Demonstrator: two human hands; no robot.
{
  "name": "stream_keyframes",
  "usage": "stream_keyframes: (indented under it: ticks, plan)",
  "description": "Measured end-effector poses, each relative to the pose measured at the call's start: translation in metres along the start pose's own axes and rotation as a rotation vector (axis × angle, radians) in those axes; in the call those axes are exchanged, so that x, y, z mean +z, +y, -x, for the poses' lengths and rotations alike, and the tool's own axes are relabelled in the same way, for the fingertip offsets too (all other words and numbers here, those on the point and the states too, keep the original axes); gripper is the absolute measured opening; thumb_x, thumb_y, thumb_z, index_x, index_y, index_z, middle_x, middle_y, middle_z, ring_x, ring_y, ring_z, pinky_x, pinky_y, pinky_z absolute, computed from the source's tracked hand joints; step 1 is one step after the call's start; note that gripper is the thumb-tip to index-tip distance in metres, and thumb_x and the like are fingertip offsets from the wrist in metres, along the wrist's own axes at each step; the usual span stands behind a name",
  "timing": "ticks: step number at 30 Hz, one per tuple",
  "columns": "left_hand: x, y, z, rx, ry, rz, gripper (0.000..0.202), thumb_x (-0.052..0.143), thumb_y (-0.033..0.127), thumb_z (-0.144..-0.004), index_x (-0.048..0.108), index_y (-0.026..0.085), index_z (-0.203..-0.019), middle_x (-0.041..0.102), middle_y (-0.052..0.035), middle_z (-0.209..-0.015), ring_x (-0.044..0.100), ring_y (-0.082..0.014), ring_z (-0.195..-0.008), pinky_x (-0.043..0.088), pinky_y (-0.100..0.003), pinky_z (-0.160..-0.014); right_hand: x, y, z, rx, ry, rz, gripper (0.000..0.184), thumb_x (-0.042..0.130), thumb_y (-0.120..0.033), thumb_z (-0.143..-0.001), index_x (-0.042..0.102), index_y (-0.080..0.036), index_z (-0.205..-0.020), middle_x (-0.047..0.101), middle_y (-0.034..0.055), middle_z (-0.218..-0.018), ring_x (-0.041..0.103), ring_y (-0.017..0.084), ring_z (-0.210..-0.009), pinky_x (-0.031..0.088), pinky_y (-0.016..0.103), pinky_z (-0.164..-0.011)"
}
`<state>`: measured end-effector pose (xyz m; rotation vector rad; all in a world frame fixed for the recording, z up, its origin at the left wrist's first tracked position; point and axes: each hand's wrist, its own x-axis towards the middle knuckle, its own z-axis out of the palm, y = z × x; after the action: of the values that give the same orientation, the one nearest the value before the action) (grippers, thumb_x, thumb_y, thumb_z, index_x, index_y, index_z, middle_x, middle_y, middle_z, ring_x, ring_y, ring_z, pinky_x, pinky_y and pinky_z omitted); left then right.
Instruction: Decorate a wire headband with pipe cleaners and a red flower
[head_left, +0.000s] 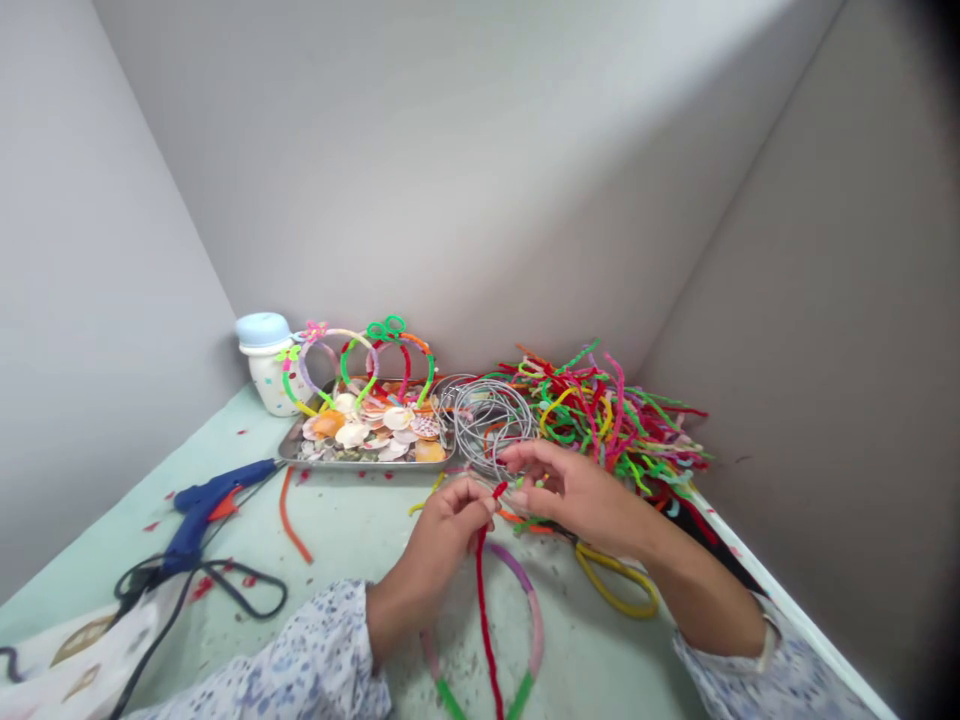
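Between the thumb and fingers of my left hand (459, 515) is a red pipe cleaner (486, 620), its short tip poking up and its long end hanging toward me. My right hand (559, 485) is just to the right of that tip, fingers apart and curved, with nothing held in them. Below the hands lies a headband wrapped in purple, pink and green pipe cleaner (535, 625), partly behind the red strand. Yellow-handled scissors (619, 585) rest under my right forearm, their blades mostly hidden.
A metal tray (367, 465) of shells stands at the back, with finished headbands (337, 370) on it. Beside it are wire hoops (491, 420) and a heap of pipe cleaners (607, 420). At left are a white jar (274, 375), a blue glue gun (199, 510) and its cord.
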<state>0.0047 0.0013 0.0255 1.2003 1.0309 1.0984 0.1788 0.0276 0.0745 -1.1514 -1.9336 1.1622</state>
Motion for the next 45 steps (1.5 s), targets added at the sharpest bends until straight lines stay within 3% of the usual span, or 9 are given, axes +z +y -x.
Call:
stream_keyframes:
  ticks: [4, 10, 14, 18, 25, 31, 36, 40, 45]
  plan:
    - [0.001, -0.002, 0.002, -0.069, -0.060, 0.126, 0.009, 0.054, 0.019, -0.075, 0.051, 0.016, -0.067, 0.040, 0.0052, -0.055, 0.028, -0.0084, -0.049, 0.022, -0.024, -0.048, 0.003, 0.003, 0.000, -0.070, -0.048, 0.131, 0.016, 0.057, -0.021, -0.079, 0.064, -0.019, -0.093, 0.063, 0.0015, -0.090, 0.056, 0.013, -0.076, 0.042, 0.023, -0.065]
    - [0.001, -0.003, 0.002, -0.006, -0.086, 0.042, 0.013, 0.056, 0.024, -0.078, 0.051, 0.017, -0.068, 0.040, 0.0055, -0.056, 0.029, -0.0085, -0.051, 0.023, -0.023, -0.049, 0.011, 0.010, -0.005, -0.066, -0.040, 0.159, 0.007, 0.055, -0.019, -0.078, 0.061, -0.017, -0.077, 0.057, -0.0022, -0.069, 0.047, 0.010, -0.061, 0.035, 0.021, -0.055]
    - [0.002, -0.007, 0.004, 0.117, -0.021, -0.120, 0.015, 0.054, 0.021, -0.079, 0.050, 0.016, -0.066, 0.044, 0.0041, -0.060, 0.037, -0.0099, -0.058, 0.029, -0.022, -0.056, 0.020, 0.018, -0.008, 0.032, -0.070, 0.048, 0.009, 0.053, -0.021, -0.076, 0.059, -0.016, -0.072, 0.048, -0.0044, -0.059, 0.040, 0.009, -0.054, 0.030, 0.020, -0.050]
    - [0.005, -0.013, 0.008, 0.145, 0.063, -0.203, 0.016, 0.053, 0.021, -0.080, 0.050, 0.016, -0.065, 0.046, 0.0034, -0.061, 0.040, -0.0109, -0.060, 0.031, -0.022, -0.057, 0.032, 0.029, -0.011, 0.177, -0.055, -0.108, 0.010, 0.052, -0.021, -0.075, 0.055, -0.016, -0.067, 0.046, -0.0050, -0.052, 0.039, 0.008, -0.048, 0.028, 0.021, -0.047]
    - [-0.004, -0.022, -0.004, -0.003, 0.077, 0.081, 0.021, 0.058, 0.037, -0.081, 0.058, 0.016, -0.079, 0.047, 0.0050, -0.054, 0.039, -0.0082, -0.048, 0.029, -0.020, -0.047, 0.028, 0.024, -0.010, 0.199, -0.064, -0.184, 0.030, 0.056, -0.045, -0.082, 0.058, -0.015, -0.078, 0.053, -0.0016, -0.057, 0.040, 0.009, -0.048, 0.029, 0.021, -0.046]
    - [-0.011, -0.025, -0.013, -0.079, 0.118, 0.362, 0.026, 0.069, 0.034, -0.072, 0.057, 0.018, -0.088, 0.052, 0.0055, -0.064, 0.043, -0.0050, -0.049, 0.033, -0.017, -0.049, 0.046, 0.037, -0.011, 0.164, -0.100, -0.073, 0.024, 0.059, -0.037, -0.079, 0.065, -0.014, -0.073, 0.050, -0.0026, -0.059, 0.039, 0.009, -0.053, 0.029, 0.022, -0.050]
    - [-0.013, -0.022, -0.013, -0.073, 0.113, 0.331, 0.021, 0.068, 0.030, -0.073, 0.057, 0.017, -0.086, 0.049, 0.0067, -0.057, 0.041, -0.0047, -0.047, 0.030, -0.017, -0.047, 0.053, 0.040, -0.013, 0.251, -0.065, -0.165, 0.016, 0.059, -0.028, -0.076, 0.060, -0.015, -0.068, 0.045, -0.0049, -0.053, 0.033, 0.008, -0.048, 0.025, 0.022, -0.047]
    - [-0.013, -0.019, -0.014, -0.060, 0.089, 0.320, 0.019, 0.068, 0.030, -0.073, 0.056, 0.017, -0.080, 0.049, 0.0064, -0.059, 0.040, -0.0049, -0.048, 0.030, -0.018, -0.048, 0.053, 0.033, -0.011, 0.286, -0.118, -0.315, 0.020, 0.058, -0.035, -0.078, 0.057, -0.016, -0.073, 0.045, -0.0055, -0.051, 0.036, 0.007, -0.045, 0.023, 0.021, -0.043]
    - [-0.014, -0.016, -0.015, -0.063, 0.094, 0.287, 0.022, 0.069, 0.033, -0.071, 0.055, 0.018, -0.079, 0.047, 0.0071, -0.055, 0.040, -0.0057, -0.046, 0.029, -0.018, -0.046, 0.049, 0.032, -0.012, 0.281, -0.125, -0.243, 0.022, 0.059, -0.034, -0.077, 0.055, -0.016, -0.065, 0.046, -0.0051, -0.049, 0.035, 0.007, -0.043, 0.025, 0.021, -0.043]
